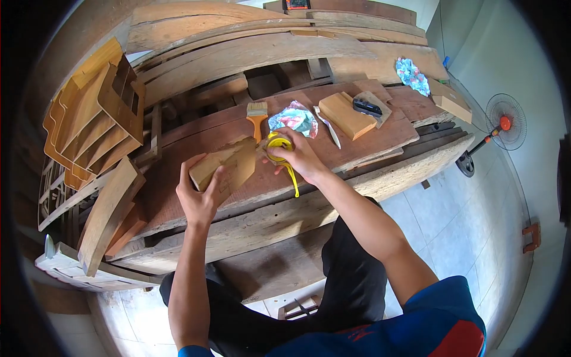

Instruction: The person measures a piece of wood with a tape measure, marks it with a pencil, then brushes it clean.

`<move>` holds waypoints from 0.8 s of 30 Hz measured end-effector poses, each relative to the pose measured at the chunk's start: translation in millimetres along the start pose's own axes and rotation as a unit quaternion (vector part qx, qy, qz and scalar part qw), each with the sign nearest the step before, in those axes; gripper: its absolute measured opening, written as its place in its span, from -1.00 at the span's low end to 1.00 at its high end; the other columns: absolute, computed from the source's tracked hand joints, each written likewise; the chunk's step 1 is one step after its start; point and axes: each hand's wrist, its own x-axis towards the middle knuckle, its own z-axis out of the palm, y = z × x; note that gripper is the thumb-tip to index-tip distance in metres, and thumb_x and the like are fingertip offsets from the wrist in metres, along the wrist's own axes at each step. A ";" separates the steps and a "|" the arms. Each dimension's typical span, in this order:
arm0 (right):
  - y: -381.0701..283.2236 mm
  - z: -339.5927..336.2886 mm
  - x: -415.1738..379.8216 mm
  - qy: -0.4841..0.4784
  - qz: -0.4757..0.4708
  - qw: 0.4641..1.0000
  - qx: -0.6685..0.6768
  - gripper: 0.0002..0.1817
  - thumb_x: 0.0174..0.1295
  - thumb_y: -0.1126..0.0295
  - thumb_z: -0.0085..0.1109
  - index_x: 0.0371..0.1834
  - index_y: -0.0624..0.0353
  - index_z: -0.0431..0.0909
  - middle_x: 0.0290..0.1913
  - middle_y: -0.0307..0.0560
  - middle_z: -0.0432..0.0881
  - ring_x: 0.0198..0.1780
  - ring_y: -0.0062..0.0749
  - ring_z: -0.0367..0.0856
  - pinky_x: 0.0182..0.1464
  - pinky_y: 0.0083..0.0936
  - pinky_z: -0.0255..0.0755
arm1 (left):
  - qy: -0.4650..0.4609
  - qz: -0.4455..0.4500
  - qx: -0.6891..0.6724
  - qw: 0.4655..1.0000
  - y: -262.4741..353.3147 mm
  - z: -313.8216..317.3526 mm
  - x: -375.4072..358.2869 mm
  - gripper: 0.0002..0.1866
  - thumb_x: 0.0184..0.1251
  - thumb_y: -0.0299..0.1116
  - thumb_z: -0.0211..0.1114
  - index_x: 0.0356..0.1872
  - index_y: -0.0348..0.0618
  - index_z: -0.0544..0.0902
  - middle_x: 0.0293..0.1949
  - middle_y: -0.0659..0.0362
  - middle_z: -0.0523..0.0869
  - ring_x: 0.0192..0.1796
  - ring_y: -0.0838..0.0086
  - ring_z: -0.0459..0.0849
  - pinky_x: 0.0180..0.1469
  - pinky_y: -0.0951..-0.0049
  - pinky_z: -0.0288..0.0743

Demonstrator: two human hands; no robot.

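Blue short-slv shirt (440, 300) w/ red panel (461, 342) & sm. red marking (358, 332); blk trousers (355, 271).

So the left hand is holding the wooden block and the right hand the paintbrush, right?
No: in the head view, the right hand holds what looks like a yellow tape measure; the paintbrush isn't held. The left hand does hold the wooden block.

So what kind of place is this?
Probably a woodworking workshop, though it could be a room at home. There are long wooden boards, a paintbrush, and what looks like a tape measure in the right hand.
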 end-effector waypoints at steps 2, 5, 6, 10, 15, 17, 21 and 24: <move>0.7 -5.3 0.1 0.009 -0.015 0.999 0.028 -0.44 0.33 0.39 0.44 0.33 0.18 0.40 0.02 -0.09 0.68 -0.08 -0.33 0.80 -0.37 -0.46 0.69 | -0.015 -0.005 -0.050 0.999 -1.5 3.5 2.0 -0.56 0.29 -0.36 0.60 0.10 -0.24 0.63 -0.06 0.05 0.81 0.01 0.43 0.76 0.10 0.40 0.63; -2.8 -13.2 0.0 0.015 -0.021 0.999 0.047 -0.51 0.31 0.40 0.46 0.26 0.10 0.49 0.03 -0.16 0.68 -0.02 -0.44 0.74 -0.27 -0.48 0.69 | -0.042 -0.031 -0.131 0.990 -6.5 9.0 7.0 -0.57 0.31 -0.38 0.59 0.10 -0.22 0.60 -0.02 0.12 0.75 0.05 0.47 0.70 0.14 0.42 0.60; -1.7 -15.1 0.2 0.019 -0.016 0.999 0.033 -0.51 0.30 0.40 0.47 0.25 0.10 0.50 0.03 -0.17 0.68 -0.02 -0.46 0.73 -0.26 -0.48 0.68 | -0.063 -0.038 -0.139 0.988 -8.2 8.0 9.7 -0.57 0.31 -0.39 0.59 0.11 -0.21 0.59 -0.01 0.14 0.73 0.06 0.49 0.68 0.15 0.42 0.58; 5.3 -22.9 0.7 0.021 -0.010 0.999 -0.033 -0.52 0.29 0.43 0.47 0.25 0.10 0.52 0.03 -0.14 0.66 0.00 -0.43 0.72 -0.20 -0.46 0.69 | -0.132 -0.052 -0.157 0.977 -21.3 5.7 16.5 -0.57 0.32 -0.40 0.58 0.11 -0.19 0.56 0.01 0.17 0.68 0.07 0.51 0.64 0.16 0.44 0.56; -0.9 -21.2 -5.4 0.017 -0.005 0.998 -0.059 -0.51 0.28 0.43 0.48 0.24 0.14 0.51 0.02 -0.11 0.67 0.00 -0.39 0.74 -0.15 -0.45 0.68 | -0.184 -0.079 -0.136 0.970 -25.1 -2.7 22.5 -0.57 0.30 -0.42 0.57 0.10 -0.21 0.56 0.00 0.17 0.69 0.06 0.51 0.65 0.15 0.45 0.56; -1.1 -21.5 -6.4 0.012 -0.003 0.998 -0.056 -0.51 0.28 0.43 0.48 0.23 0.15 0.51 0.01 -0.10 0.68 -0.01 -0.38 0.74 -0.16 -0.45 0.68 | -0.200 -0.057 -0.101 0.973 -29.2 -8.0 26.1 -0.58 0.28 -0.43 0.57 0.10 -0.22 0.58 -0.02 0.14 0.72 0.05 0.50 0.66 0.14 0.45 0.56; 1.8 -19.4 -5.8 -0.007 -0.015 0.999 -0.041 -0.54 0.30 0.39 0.47 0.21 0.17 0.51 -0.02 -0.08 0.70 -0.03 -0.37 0.75 -0.17 -0.46 0.66 | -0.207 -0.029 -0.044 0.977 -35.9 -16.3 30.3 -0.59 0.26 -0.41 0.55 0.09 -0.24 0.62 -0.04 0.05 0.77 0.03 0.44 0.72 0.14 0.41 0.58; 0.2 -18.2 -6.3 0.003 -0.019 1.000 -0.014 -0.60 0.34 0.36 0.44 0.17 0.17 0.53 -0.03 -0.08 0.70 -0.04 -0.36 0.76 -0.20 -0.48 0.65 | -0.196 0.011 0.044 0.980 -25.3 -16.6 28.3 -0.56 0.28 -0.36 0.54 0.13 -0.22 0.62 -0.03 0.04 0.77 0.05 0.37 0.74 0.17 0.37 0.58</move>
